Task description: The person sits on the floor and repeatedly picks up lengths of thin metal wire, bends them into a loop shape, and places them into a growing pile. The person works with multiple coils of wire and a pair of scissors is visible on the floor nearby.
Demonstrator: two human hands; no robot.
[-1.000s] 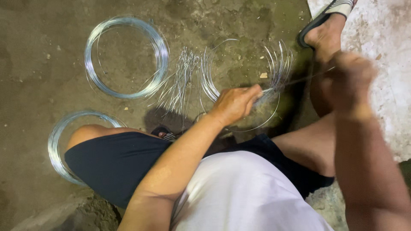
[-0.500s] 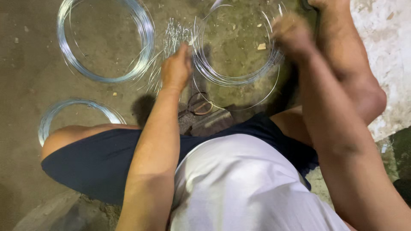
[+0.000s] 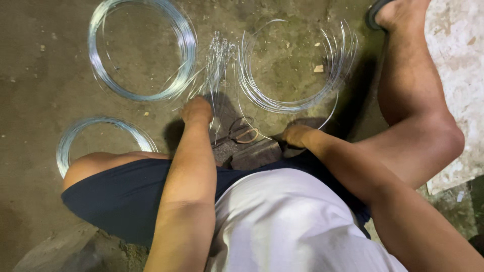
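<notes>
Concrete floor (image 3: 40, 65) — left hand (image 3: 197, 111) seemingly pinches cut wires (image 3: 218, 55), right hand (image 3: 295, 135) curled, unclear.

A closed wire coil (image 3: 141, 50) and a sandal (image 3: 375, 12) lie apart.

Head view, steeply down, close.

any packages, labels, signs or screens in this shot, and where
None in view: no package, label, sign or screen.
What is there: three silver wire coils on the dirt floor, at upper left, upper middle and lower left.
A bundle of short cut wires lies between the upper two.
</notes>
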